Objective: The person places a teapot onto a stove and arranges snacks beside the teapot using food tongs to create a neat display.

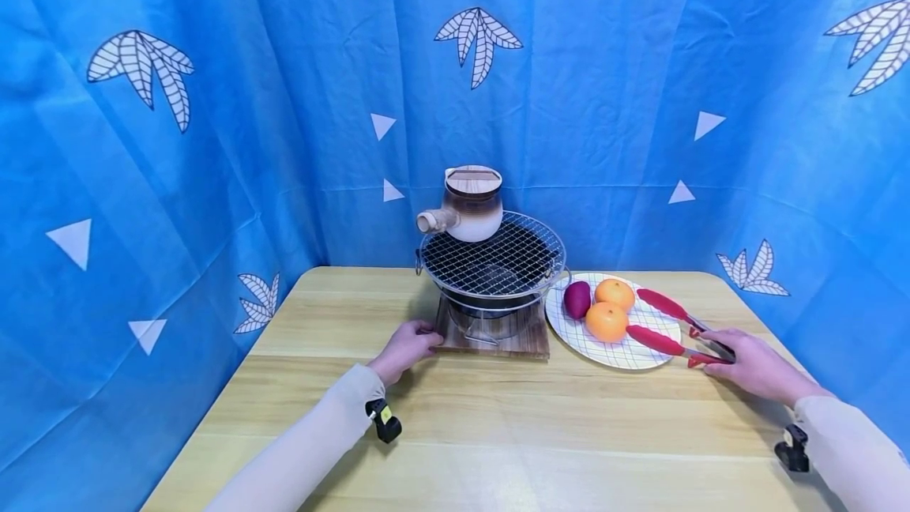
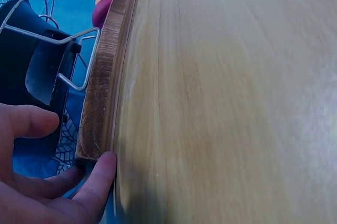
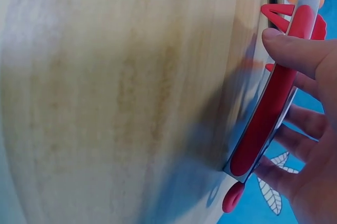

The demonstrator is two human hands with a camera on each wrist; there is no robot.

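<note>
My right hand (image 1: 753,366) holds a pair of red-and-metal tongs (image 3: 266,113), thumb on one arm and fingers along the other. The tongs' spread red tips reach over a white checked plate (image 1: 569,338), beside two oranges (image 1: 607,322); whether they touch the fruit I cannot tell. A dark purple round fruit (image 1: 577,299) lies left of the oranges. My left hand (image 1: 407,350) touches the left front corner of a dark wooden board (image 2: 102,77) with its fingertips. In the left wrist view its thumb (image 2: 37,121) stands apart from the board's edge.
On the board stands a small black stove (image 1: 490,322) topped by a round wire grill (image 1: 498,259). A brown-and-white side-handled pot (image 1: 478,216) with a wooden lid sits at the grill's back left. Blue curtains (image 1: 583,101) surround the light wooden table (image 1: 498,441).
</note>
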